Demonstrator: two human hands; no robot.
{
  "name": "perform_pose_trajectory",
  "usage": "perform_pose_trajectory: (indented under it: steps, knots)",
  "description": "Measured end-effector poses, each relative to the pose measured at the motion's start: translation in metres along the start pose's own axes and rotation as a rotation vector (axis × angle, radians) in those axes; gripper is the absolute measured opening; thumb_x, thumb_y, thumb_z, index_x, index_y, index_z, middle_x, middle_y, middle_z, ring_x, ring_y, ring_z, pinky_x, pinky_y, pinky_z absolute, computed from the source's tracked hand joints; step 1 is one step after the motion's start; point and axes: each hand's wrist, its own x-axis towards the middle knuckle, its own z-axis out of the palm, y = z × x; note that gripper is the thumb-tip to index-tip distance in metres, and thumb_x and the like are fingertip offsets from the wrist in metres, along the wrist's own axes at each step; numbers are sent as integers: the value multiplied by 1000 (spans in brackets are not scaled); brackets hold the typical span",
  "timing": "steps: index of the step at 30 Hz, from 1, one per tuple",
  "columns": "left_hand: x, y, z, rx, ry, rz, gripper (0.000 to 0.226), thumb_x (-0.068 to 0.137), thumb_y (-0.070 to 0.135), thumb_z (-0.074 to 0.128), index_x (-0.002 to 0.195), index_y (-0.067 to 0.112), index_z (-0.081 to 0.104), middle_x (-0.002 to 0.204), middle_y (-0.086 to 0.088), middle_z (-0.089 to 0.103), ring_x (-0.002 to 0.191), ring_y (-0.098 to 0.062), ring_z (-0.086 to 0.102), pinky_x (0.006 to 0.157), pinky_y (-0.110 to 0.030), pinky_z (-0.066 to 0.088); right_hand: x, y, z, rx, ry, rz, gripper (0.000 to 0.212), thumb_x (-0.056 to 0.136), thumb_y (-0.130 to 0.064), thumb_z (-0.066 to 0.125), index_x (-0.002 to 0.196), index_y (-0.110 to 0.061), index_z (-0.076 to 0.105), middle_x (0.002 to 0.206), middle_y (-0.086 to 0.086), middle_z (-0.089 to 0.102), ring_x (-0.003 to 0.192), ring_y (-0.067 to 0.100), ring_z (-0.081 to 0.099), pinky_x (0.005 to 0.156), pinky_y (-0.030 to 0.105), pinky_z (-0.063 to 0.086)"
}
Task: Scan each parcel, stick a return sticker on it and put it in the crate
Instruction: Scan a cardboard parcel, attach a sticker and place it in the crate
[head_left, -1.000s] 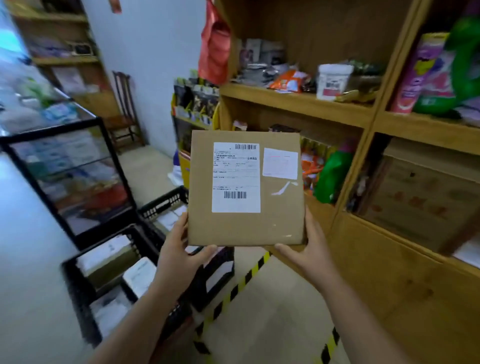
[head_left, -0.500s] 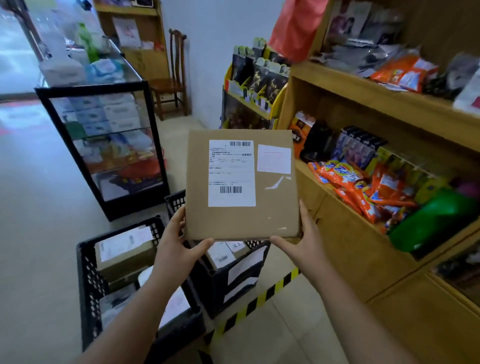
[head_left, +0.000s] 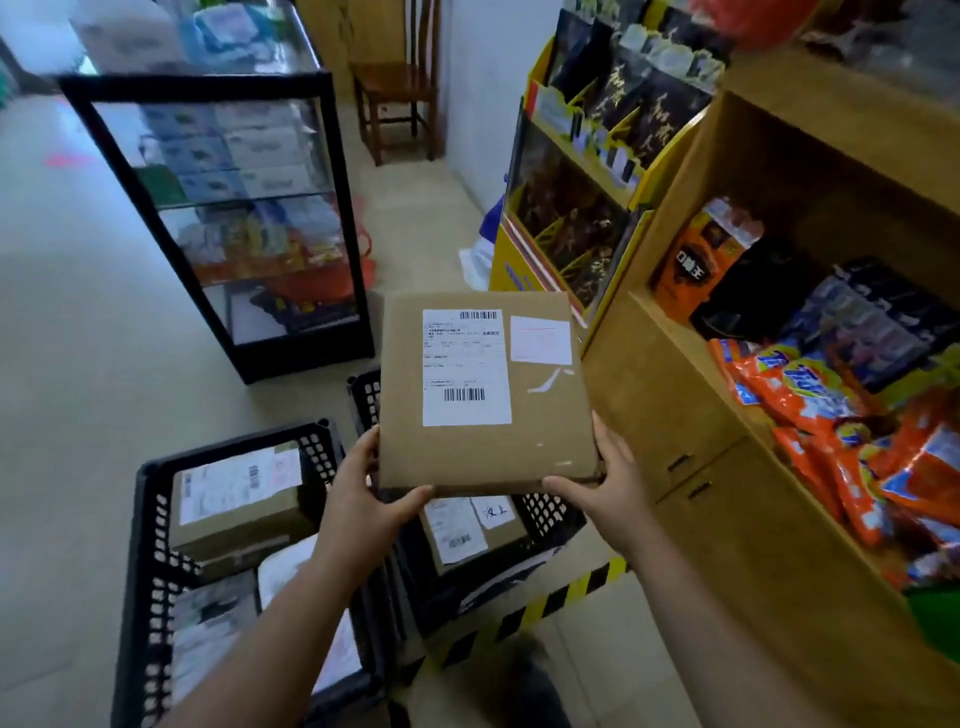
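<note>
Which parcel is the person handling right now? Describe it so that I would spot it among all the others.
Start at the two black crates on the floor beside the wooden shelf unit. Above them, a flat brown cardboard parcel is held at its near corners by the left hand and right hand. Unlike the parcels lying inside the crates, it is in the air, showing a large shipping label and a small white sticker.

Both forearms reached forward; the left hand (head_left: 363, 499) and the right hand (head_left: 605, 486) gripped opposite lower corners of the parcel (head_left: 483, 395), thumbs on top.
</note>
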Motion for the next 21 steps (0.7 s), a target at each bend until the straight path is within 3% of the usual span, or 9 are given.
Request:
perform_pose_trajectory:
  steps: [4,8,14,21]
  knots:
    - [36,-7,29,23,82,-91,91,71,26,86,146,31,34,131,10,50,114,-7,52,91,-25,47,69,21,-1,-33,-123,4,114,61,-64,76,154,-41,14,150,-15,25,137,14,34,111,47,39]
    - [65,-30,58,41,164,-203,93,70,27,87,146,25,35,138,6,46,120,-11,51,102,-34,47,136,48,10,-93,-277,7,107,72,-53,78,154,-42,11,149,-9,28,135,16,35,111,45,38]
    - [94,-81,98,80,177,-366,94,68,35,86,145,26,35,138,4,42,123,-14,48,104,-45,46,195,103,38,-155,-413,72,105,77,-42,80,156,-33,11,153,-3,29,137,17,33,113,39,34]
    - [120,-138,116,141,121,-478,98,63,49,82,146,26,36,133,6,41,119,-14,51,102,-45,48,233,144,82,-204,-513,188,108,76,-39,81,157,-28,10,153,-2,34,135,21,39,112,45,37]
